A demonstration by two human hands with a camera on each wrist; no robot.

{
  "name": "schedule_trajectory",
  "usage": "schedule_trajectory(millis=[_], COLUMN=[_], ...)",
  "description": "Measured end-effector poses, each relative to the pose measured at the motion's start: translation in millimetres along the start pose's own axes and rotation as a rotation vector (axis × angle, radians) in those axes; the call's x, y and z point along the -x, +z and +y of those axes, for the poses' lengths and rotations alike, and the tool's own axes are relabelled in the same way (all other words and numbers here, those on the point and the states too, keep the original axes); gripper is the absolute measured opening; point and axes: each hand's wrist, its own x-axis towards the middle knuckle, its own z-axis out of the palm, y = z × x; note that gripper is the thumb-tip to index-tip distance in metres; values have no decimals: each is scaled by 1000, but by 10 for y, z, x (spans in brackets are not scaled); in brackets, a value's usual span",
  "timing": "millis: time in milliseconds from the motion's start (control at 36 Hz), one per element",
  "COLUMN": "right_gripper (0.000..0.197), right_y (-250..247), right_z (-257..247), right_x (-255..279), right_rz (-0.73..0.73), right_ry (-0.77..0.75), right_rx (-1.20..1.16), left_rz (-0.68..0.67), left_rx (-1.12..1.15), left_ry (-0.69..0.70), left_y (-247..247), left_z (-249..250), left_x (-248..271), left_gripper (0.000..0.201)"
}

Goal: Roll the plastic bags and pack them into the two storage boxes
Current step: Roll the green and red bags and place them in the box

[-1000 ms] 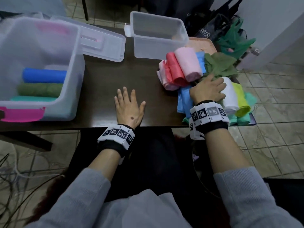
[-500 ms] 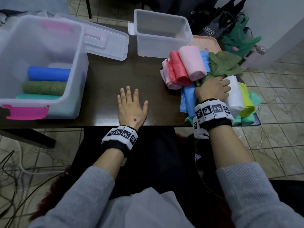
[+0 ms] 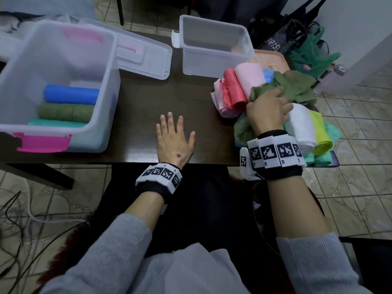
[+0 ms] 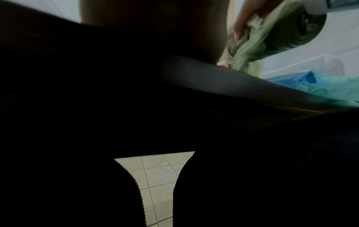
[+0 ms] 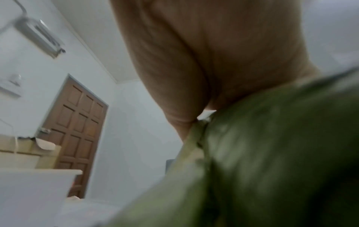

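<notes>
Right hand has lifted, gripping one green bag; left hand flat; three rolls boxed

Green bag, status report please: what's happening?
Right hand grips the olive green bag, unrolled. Left hand flat on table. Nothing blocking.

Right hand covers part of the crumpled olive-green plastic bag; its fingertips are buried in the folds. Right wrist view is blurred, bag filling the frame. Left wrist view mostly dark. Large clear plastic storage box cut off at the left edge.
</notes>
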Motion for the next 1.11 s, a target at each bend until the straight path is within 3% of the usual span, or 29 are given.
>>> schedule_trajectory(millis=[139,278,361,500,583,667,722,806,1000,1111], right_gripper=[74,66,68,75,70,73,61,46,49,42], right_y=[-43,305,486,704,747,800,746,669,567,488], right_z=[-295,-536,-655,-769,-802,-814,-801,-727,-605,-572], right_x=[206,252,300,305,296,213,192,136,158,190], right_rz=[-218,-433,-497,-572,-607,-651,-711,-742,-597,-539], right_ry=[-103,-167,-148,-55,-114,-144,-147,-125,-290,-616], right_rx=[-106,-110,-89,15,54,18,-58,-118,-76,-17], left_rz=[-36,-102,-70,20,-117,-274,-340,-419,-188,-64], left_rx=[36,195,392,531,629,542,560,749,781,794], left_ry=[-4,20,9,-85,-157,-140,-149,-217,-322,-329], left_y=[-16,-147,-263,-546,-624,-646,-654,-655,-749,-855], left_z=[-12,-101,-218,-321,-341,-320,-316,-347,-448,-441], left_x=[-11,-78,-129,-73,-67,-96,-148,-230,-539,-727], left_gripper=[63,55,43,36,51,65,57,16,7,11])
